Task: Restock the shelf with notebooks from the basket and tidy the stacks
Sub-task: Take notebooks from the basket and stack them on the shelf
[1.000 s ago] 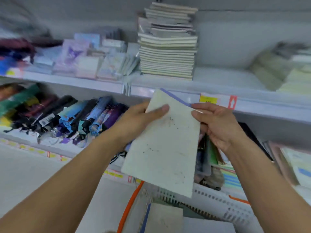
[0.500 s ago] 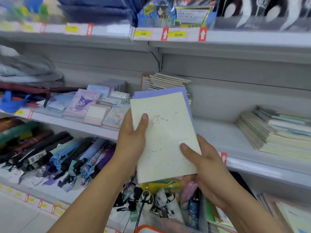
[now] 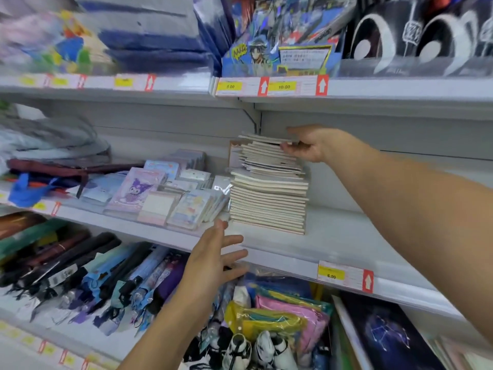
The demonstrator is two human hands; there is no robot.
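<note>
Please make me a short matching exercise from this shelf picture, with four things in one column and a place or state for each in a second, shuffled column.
Things:
1. right hand
2. left hand
3. folded umbrellas
4. notebook stack

Places or states:
A. lying on the shelf below the notebooks
B. open, fingers spread, in front of the shelf edge
C. standing on the middle shelf, upper part uneven
D. gripping the top notebook at its right edge

Pairs: 1-D, 2-B, 3-A, 4-C

Bare shelf [image 3: 344,236] lies right of the notebook stack [image 3: 268,198]; packaged notepads [image 3: 170,198] crowd its left.
</note>
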